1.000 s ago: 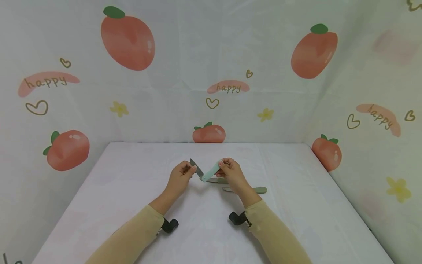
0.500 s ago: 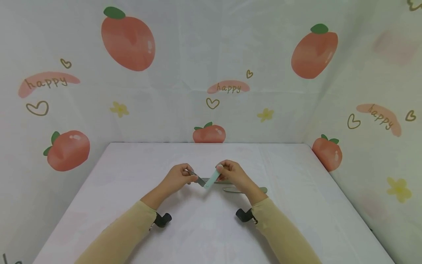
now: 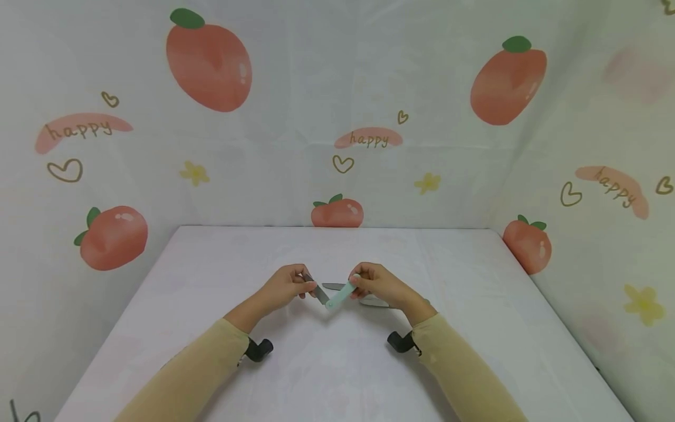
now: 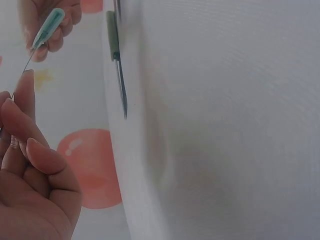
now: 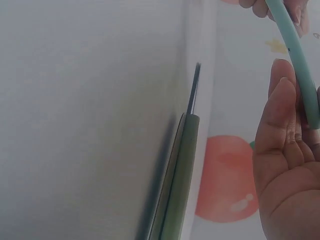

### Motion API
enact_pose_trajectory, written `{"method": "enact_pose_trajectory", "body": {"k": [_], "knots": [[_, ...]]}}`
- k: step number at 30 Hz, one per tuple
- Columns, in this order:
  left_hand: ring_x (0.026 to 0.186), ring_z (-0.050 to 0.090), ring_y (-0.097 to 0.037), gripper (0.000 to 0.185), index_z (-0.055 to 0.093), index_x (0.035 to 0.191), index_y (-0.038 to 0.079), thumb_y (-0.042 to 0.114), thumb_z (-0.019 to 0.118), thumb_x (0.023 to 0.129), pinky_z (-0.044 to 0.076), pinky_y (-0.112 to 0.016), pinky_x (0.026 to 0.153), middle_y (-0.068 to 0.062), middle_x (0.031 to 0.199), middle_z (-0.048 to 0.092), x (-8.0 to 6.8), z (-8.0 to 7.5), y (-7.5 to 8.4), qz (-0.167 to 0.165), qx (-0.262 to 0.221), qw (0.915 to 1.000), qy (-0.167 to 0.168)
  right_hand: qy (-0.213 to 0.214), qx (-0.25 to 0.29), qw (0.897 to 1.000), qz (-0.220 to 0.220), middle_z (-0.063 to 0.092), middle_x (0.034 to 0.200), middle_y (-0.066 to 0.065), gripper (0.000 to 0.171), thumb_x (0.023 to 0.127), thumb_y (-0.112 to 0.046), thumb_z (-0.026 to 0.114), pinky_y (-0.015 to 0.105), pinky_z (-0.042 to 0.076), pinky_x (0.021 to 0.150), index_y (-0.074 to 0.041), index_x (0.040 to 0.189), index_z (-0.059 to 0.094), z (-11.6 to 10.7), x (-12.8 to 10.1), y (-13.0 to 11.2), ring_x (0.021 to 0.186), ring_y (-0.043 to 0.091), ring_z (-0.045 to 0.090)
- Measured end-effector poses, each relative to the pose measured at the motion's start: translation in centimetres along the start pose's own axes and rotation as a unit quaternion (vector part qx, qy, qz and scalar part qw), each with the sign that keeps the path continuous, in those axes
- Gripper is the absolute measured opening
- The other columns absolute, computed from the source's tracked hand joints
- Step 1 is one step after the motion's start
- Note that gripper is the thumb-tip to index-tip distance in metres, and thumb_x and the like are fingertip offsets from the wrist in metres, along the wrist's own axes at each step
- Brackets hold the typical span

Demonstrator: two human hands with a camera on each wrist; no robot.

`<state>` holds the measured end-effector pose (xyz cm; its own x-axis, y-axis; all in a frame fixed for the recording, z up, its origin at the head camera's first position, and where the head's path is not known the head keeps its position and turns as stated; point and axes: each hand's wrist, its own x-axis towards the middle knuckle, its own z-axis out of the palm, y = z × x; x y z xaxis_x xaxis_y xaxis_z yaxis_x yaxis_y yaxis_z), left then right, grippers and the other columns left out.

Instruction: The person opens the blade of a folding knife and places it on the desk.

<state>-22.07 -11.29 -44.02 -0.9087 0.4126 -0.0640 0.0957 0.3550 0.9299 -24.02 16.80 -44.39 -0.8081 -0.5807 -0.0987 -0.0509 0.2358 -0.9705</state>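
A folding knife with a mint-green handle (image 3: 341, 296) and a dark grey blade (image 3: 319, 292) is held partly unfolded between the hands, its pivot lowest, in a V above the table. My left hand (image 3: 287, 287) pinches the blade between thumb and fingers. On the other side, my right hand (image 3: 384, 286) grips the handle's far end with thumb and fingertips. The right wrist view shows the handle edge-on; in the left wrist view the blade is a thin line. Behind the right hand lie two more knives, one with its blade (image 3: 333, 286) showing, the other (image 3: 373, 302) partly covered by the wrist.
In the right wrist view, the lying knives' olive-green handles (image 5: 182, 175) appear close together, with one blade pointing away. White cloth covers the table (image 3: 337, 375). A printed curtain (image 3: 295, 146) with fruit and "happy" lettering stands around its back and sides.
Both hands have come lower and nearer the wearer with the folding knife, and the right forearm has shifted rightward, covering more of the near lying knife. Both grips stay on the folding knife.
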Motion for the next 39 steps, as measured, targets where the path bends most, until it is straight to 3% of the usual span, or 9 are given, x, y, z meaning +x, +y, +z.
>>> {"method": "enact_pose_trajectory", "body": {"k": [8, 16, 25, 31, 39], "knots": [[0.072, 0.058, -0.016, 0.017, 0.057, 0.091, 0.003, 0.016, 0.067, 0.097, 0.045, -0.036, 0.071, -0.006, 0.083, 0.074, 0.3, 0.4, -0.5, 0.012, -0.009, 0.9999, -0.006, 0.004, 0.001, 1.0, 0.008, 0.071, 0.092, 0.008, 0.021, 0.103, -0.019, 0.058, 0.037, 0.056, 0.082, 0.002, 0.11, 0.058, -0.1, -0.6, 0.2, 0.088, 0.03, 0.07], [0.072, 0.056, -0.017, 0.016, 0.056, 0.091, 0.002, 0.013, 0.067, 0.097, 0.042, -0.031, 0.066, -0.007, 0.083, 0.074, 0.1, 0.8, -0.4, 0.009, -0.01, 0.9999, 0.01, 0.009, 0.015, 1.0, -0.003, 0.072, 0.091, 0.008, 0.024, 0.103, -0.02, 0.059, 0.035, 0.056, 0.081, 0.003, 0.109, 0.057, -0.1, -0.7, 0.3, 0.087, 0.028, 0.07], [0.069, 0.048, -0.016, 0.016, 0.055, 0.09, 0.006, 0.016, 0.065, 0.098, 0.037, -0.029, 0.063, -0.005, 0.085, 0.075, 0.0, 0.8, -0.3, -0.004, -0.017, 0.996, 0.088, 0.07, 0.083, 0.994, -0.009, 0.068, 0.092, 0.005, 0.021, 0.105, -0.015, 0.054, 0.029, 0.055, 0.082, 0.006, 0.108, 0.054, 0.3, -0.6, 0.7, 0.083, 0.014, 0.068], [0.064, 0.039, -0.013, 0.016, 0.057, 0.093, 0.005, 0.017, 0.065, 0.099, 0.031, -0.028, 0.062, -0.006, 0.09, 0.076, 0.2, 1.1, -0.3, -0.016, -0.077, 0.9849, 0.154, 0.125, 0.163, 0.979, -0.001, 0.066, 0.092, 0.005, 0.017, 0.107, -0.013, 0.047, 0.024, 0.053, 0.079, 0.003, 0.11, 0.049, 1.1, -0.2, 0.7, 0.083, 0.013, 0.067], [0.053, 0.029, -0.009, 0.019, 0.05, 0.089, 0.008, 0.015, 0.064, 0.099, 0.024, -0.023, 0.05, -0.003, 0.087, 0.077, 0.9, 2.1, -0.3, -0.015, -0.148, 0.9543, 0.259, 0.225, 0.279, 0.933, -0.011, 0.068, 0.081, 0.003, 0.009, 0.107, -0.01, 0.047, 0.018, 0.053, 0.069, -0.001, 0.106, 0.048, 2.8, 1.2, 0.3, 0.074, 0.009, 0.067]]}}
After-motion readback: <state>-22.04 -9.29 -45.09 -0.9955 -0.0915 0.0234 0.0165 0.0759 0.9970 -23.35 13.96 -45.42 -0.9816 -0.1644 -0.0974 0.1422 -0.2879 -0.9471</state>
